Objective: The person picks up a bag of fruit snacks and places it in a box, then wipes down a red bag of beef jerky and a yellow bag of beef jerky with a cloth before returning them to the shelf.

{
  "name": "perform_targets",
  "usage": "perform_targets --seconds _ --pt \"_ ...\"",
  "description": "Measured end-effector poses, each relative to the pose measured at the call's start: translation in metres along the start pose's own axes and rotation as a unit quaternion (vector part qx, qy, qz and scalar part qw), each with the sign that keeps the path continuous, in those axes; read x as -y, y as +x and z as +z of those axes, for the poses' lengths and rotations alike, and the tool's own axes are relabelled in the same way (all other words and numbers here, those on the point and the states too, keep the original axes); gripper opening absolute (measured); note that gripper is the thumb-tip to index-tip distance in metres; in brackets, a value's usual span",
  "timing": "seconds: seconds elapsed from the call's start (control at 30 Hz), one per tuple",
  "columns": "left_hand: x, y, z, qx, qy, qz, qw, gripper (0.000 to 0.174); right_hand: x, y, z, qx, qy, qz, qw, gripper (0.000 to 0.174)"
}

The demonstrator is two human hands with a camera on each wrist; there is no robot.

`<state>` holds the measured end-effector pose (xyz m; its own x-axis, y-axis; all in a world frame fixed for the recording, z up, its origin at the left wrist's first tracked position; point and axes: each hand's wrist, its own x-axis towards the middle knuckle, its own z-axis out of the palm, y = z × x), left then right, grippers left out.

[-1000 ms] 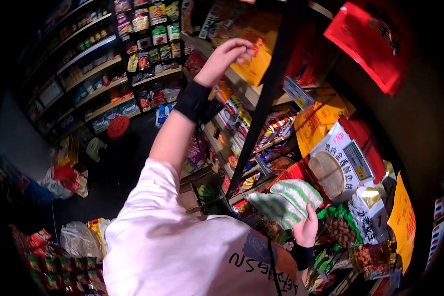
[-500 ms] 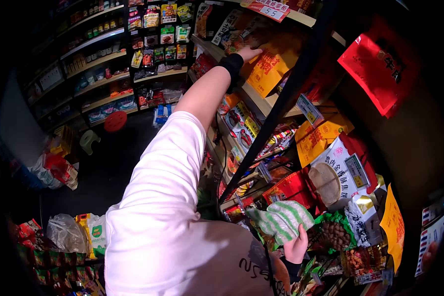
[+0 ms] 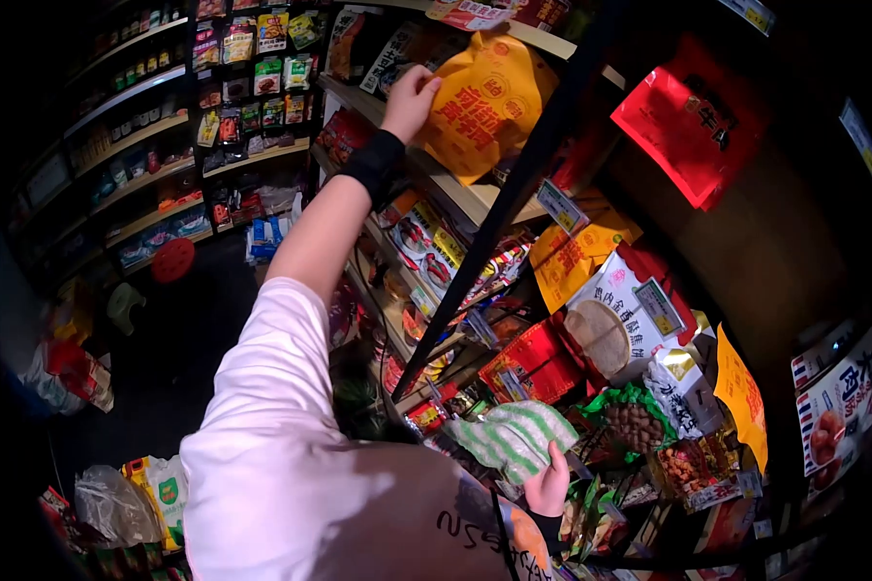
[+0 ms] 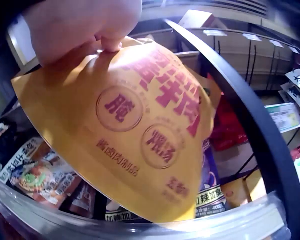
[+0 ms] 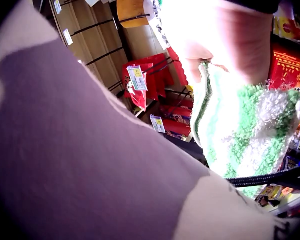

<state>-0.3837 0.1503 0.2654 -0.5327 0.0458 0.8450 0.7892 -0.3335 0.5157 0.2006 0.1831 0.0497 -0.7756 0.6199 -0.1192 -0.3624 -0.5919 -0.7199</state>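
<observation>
My left hand (image 3: pixel 412 103) pinches the edge of a yellow snack bag (image 3: pixel 486 108) with red lettering on an upper shelf. In the left wrist view the thumb and fingers bear on the bag's top edge, and the bag (image 4: pixel 110 150) leans over other packets (image 4: pixel 35 172) behind it. Lower down, my right hand (image 3: pixel 549 482) grips a green-and-white striped cloth (image 3: pixel 513 436) by one side, thumb on top. The fluffy cloth (image 5: pixel 247 130) hangs down from the fingers in the right wrist view.
A dark upright post (image 3: pixel 513 203) crosses in front of the shelves. Red bags (image 3: pixel 693 126) hang at the right. Below are a red packet (image 3: pixel 533 363), a white package (image 3: pixel 610 320) and a netted bag of brown balls (image 3: pixel 635 426). A stool (image 3: pixel 124 308) stands on the floor at left.
My left hand reached in to the shelf and now holds the yellow bag, which has been drawn out and lifted from its leaning place. The right hand keeps the cloth, slightly lower.
</observation>
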Motion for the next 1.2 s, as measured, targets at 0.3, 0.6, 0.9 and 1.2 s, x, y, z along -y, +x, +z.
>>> perform_targets --seconds 0.3,0.6,0.9,1.2 --pt "-0.099 -0.118 -0.122 -0.114 0.054 -0.054 0.991 0.017 -0.024 -0.016 0.019 -0.019 0.006 -0.014 1.000 0.044" --pt "-0.131 -0.282 -0.105 0.027 -0.063 -0.259 0.963 0.014 -0.020 -0.014 0.056 -0.033 0.101 -0.142 0.984 0.049" --pt "-0.189 -0.349 -0.051 0.234 -0.252 -0.336 0.877 0.010 -0.028 0.028 0.145 -0.008 -0.592 -0.406 0.696 0.053" --pt "-0.208 -0.336 -0.058 0.227 -0.467 -0.433 0.737 0.007 -0.071 -0.003 0.156 0.032 -0.829 -0.337 0.445 0.077"
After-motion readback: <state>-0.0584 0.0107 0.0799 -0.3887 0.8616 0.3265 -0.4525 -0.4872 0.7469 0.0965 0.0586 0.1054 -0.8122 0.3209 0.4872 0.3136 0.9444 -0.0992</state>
